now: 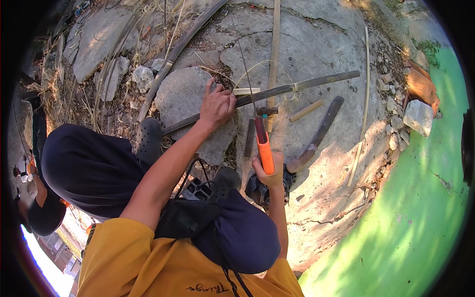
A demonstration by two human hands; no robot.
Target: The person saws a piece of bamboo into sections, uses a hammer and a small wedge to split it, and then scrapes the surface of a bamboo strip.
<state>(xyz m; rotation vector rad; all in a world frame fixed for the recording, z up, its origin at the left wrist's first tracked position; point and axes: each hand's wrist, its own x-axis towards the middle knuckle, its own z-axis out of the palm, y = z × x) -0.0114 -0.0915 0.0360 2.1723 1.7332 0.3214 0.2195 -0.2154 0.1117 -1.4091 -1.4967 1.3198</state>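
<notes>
My right hand (270, 169) is closed around the orange handle of a saw (266, 154). The saw's thin blade, seen nearly edge-on, points away from me and crosses a long dark strip of bamboo or wood (316, 84). My left hand (217, 106) grips this strip just left of the blade, above a flat grey stone (184, 94). Past its fingers, a short pale piece (246, 91) lies close to the blade. Right of the saw are a hammer (268, 111), partly hidden, a short light stick (307, 110) and a curved dark blade-like tool (326, 126).
Long strips (190, 34) lie across the cracked ground at the upper left, near loose rocks (143, 78). A thin pale strip (365, 106) lies to the right. Beyond it are a white stone block (418, 118) and a green surface (396, 213). Another person (44, 210) is at the left edge.
</notes>
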